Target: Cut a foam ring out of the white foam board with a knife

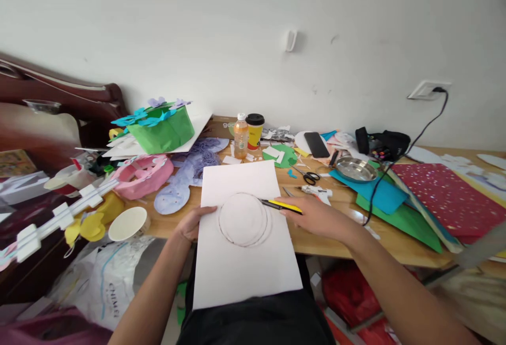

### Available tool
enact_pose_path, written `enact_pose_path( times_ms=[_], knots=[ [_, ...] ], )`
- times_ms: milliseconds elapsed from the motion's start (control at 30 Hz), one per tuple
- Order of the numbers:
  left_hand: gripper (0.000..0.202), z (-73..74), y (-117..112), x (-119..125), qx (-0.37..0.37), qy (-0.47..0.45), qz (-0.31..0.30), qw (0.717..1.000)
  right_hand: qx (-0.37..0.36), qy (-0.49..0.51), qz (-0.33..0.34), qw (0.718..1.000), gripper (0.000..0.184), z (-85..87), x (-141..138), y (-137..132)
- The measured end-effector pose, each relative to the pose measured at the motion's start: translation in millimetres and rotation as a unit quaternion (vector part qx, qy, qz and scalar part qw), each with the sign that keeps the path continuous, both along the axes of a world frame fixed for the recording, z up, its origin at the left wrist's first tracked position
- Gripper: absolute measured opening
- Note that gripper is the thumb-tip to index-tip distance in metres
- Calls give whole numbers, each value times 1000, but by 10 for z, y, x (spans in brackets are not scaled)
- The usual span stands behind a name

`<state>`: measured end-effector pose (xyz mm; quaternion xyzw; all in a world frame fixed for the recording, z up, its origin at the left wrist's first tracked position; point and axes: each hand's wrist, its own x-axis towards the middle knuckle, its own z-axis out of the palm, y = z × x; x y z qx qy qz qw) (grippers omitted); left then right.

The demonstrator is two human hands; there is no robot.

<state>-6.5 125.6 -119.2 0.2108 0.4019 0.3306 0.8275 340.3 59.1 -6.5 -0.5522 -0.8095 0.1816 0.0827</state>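
Observation:
A white board (245,271) rests across my lap and the table's front edge, with overlapping pencil circles (243,219) drawn on it. My left hand (195,222) grips the board's left edge, thumb on top and fingers underneath. In my right hand (310,212) is a yellow and black utility knife (281,206). Its tip points left, at the upper right of the circle outline; whether the blade touches the board I cannot tell.
Behind the board stand a juice bottle (241,136) and a yellow cup (255,133). Scissors (310,177), a glue gun (318,193) and a metal dish (356,169) lie to the right. A pink paper ring (138,177) and a white bowl (128,224) are left.

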Motion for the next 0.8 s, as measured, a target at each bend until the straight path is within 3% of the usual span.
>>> enact_pose_path(
  times_ms=[133, 400, 533, 667, 800],
  knots=[
    [67, -7, -40, 5, 23, 0, -1, 1000, 19, 5, -38, 999, 44, 27, -69, -243],
    [65, -14, -46, 35, 32, -23, 4, 999, -1, 22, -110, 994, 49, -164, -170, -730],
    [66, -12, -49, 38, 38, -17, 7, 999, 9, 53, -132, 990, 49, -209, -183, -837],
    [70, -26, -37, 22, 48, -25, 9, 998, 9, 61, -162, 985, 49, -110, -226, -855],
    [73, -39, -31, -7, 52, -23, 1, 998, 58, 49, -183, 980, 49, 76, -244, -1006]
  ],
)
